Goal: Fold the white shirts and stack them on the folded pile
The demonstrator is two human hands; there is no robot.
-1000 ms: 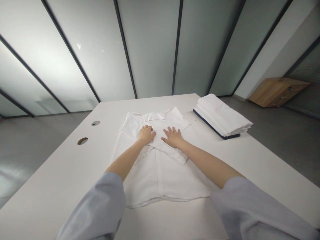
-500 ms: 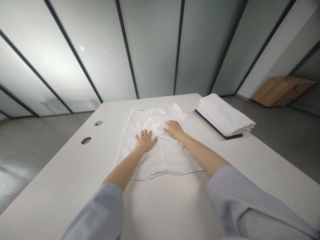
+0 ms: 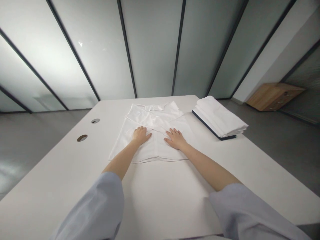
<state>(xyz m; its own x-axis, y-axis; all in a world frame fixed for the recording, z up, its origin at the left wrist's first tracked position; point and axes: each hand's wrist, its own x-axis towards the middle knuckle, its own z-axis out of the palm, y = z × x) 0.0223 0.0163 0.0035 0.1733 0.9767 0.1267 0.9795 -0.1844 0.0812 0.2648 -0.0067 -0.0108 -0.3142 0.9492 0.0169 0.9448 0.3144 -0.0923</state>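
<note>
A white shirt (image 3: 155,150) lies spread on the table, its collar at the far end and its hem towards me. Its sleeves seem to be folded across the upper body, though white on white makes the edges hard to follow. My left hand (image 3: 140,136) rests flat on the left middle of the shirt, fingers pointing away from me. On the right middle, my right hand (image 3: 175,138) also lies palm down with its fingers spread. Neither hand grasps the cloth.
Right of the shirt, a stack of folded white cloth (image 3: 221,116) sits on a dark, thin board or cloth (image 3: 207,125). Two round holes (image 3: 82,138) pierce the white table (image 3: 62,170) at left. Frosted glass panels (image 3: 152,46) stand behind; a wooden cabinet (image 3: 273,96) is at far right.
My right hand has slid down the shirt towards me. My left hand has shifted a little to the left. The shirt's hem appears farther from me as the view has shifted.
</note>
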